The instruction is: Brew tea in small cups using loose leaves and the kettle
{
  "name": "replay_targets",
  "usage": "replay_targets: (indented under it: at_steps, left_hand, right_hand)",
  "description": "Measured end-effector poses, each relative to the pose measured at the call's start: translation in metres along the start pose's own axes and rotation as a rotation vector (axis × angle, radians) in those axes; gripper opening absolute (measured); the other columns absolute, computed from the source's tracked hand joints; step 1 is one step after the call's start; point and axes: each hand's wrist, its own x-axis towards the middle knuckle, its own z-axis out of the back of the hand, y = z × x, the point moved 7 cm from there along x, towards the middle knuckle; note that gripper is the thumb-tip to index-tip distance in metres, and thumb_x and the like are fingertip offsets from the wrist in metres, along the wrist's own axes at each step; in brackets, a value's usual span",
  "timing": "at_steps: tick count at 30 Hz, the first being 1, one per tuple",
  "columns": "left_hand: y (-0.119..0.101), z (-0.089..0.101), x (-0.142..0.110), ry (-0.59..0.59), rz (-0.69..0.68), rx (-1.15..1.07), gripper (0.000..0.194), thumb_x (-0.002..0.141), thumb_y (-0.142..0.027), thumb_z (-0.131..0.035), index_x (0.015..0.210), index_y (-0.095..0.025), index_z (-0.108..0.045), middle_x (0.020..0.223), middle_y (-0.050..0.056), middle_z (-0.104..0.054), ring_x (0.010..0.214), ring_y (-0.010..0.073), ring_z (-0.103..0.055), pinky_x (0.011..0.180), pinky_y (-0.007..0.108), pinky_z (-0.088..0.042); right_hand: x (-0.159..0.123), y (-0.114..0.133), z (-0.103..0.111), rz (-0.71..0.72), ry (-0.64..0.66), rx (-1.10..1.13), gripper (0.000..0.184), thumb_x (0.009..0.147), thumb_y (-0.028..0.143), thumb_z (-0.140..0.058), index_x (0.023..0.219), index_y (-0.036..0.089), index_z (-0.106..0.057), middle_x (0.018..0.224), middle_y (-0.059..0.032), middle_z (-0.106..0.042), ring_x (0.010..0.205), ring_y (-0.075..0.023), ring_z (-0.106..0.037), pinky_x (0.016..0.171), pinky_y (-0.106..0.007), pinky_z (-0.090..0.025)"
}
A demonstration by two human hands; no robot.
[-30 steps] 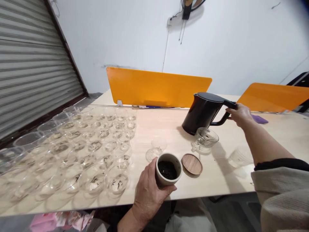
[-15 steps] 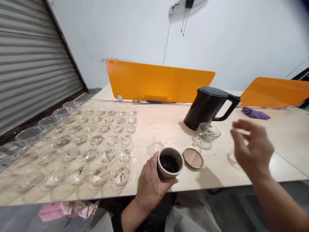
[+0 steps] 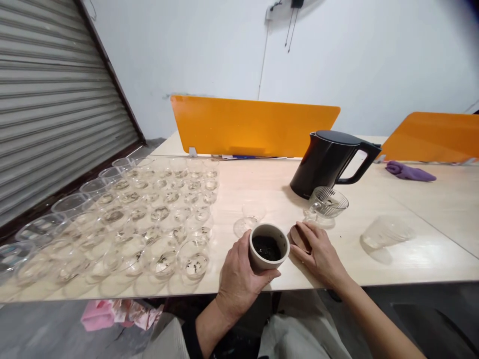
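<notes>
My left hand (image 3: 237, 279) grips a round ceramic cup (image 3: 262, 263) near the table's front edge, tilting its mouth towards me. Wet dark tea leaves (image 3: 266, 248) lie inside. Right beside the cup, my right hand (image 3: 322, 257) has its fingers and thumb around the edges of a small round wooden lid (image 3: 300, 238), partly hidden by them. Just beyond that hand stands a ribbed glass strainer cup (image 3: 335, 202). A clear plastic cup (image 3: 387, 232) lies on its side farther right. Two clear round pieces (image 3: 245, 227) are behind the ceramic cup.
Rows of clear plastic cups (image 3: 160, 214) with tea leaves at the bottom fill the table's left side. A black electric kettle (image 3: 325, 164) stands behind the strainer cup. Orange dividers (image 3: 254, 124) run along the back. A purple cloth (image 3: 409, 171) lies at the far right.
My right hand has moved left and down from above the clear cup on the right, and has taken hold of the wooden lid. My left hand still holds the ceramic cup.
</notes>
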Motion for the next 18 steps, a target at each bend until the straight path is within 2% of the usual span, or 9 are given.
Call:
replay_targets:
  at_steps: [4,8,13,18]
  left_hand:
    - [0.0,0.0,0.001,0.004,0.004,-0.021,0.109,0.064,-0.043,-0.097,0.151,-0.024,-0.035,0.135,0.013,-0.064,0.123,0.0342,-0.065,0.105,0.052,-0.055]
    - [0.001,0.0,0.001,0.025,0.025,-0.028,0.108,0.065,-0.045,-0.096,0.151,-0.024,-0.034,0.135,0.013,-0.064,0.123,0.0341,-0.064,0.105,0.052,-0.055]
    - [0.002,-0.002,0.001,0.029,0.007,-0.042,0.104,0.071,-0.06,-0.088,0.151,-0.025,-0.033,0.136,0.013,-0.063,0.121,0.0333,-0.065,0.103,0.052,-0.056]
    - [0.002,-0.003,0.001,0.012,0.0,-0.025,0.099,0.077,-0.073,-0.076,0.151,-0.023,-0.034,0.134,0.014,-0.064,0.119,0.0332,-0.066,0.101,0.053,-0.057]
  right_hand:
    - [0.013,0.016,0.023,-0.046,-0.053,0.171,0.063,0.094,0.056,-0.062,0.15,0.029,-0.052,0.143,-0.0139,-0.058,0.135,-0.0364,-0.054,0.114,-0.057,-0.044]
    - [0.028,0.059,0.04,0.083,0.012,0.278,0.064,0.095,0.056,-0.064,0.153,0.032,-0.05,0.147,-0.0109,-0.056,0.137,-0.0356,-0.053,0.115,-0.053,-0.044]
    - [0.033,0.109,0.033,0.274,0.138,0.251,0.077,0.09,0.06,-0.07,0.156,0.03,-0.045,0.15,-0.0145,-0.05,0.14,-0.0367,-0.048,0.114,-0.055,-0.045]
    - [0.033,0.125,0.025,0.353,0.185,0.158,0.079,0.091,0.06,-0.068,0.158,0.027,-0.042,0.149,-0.0164,-0.048,0.138,-0.0358,-0.047,0.112,-0.056,-0.047]
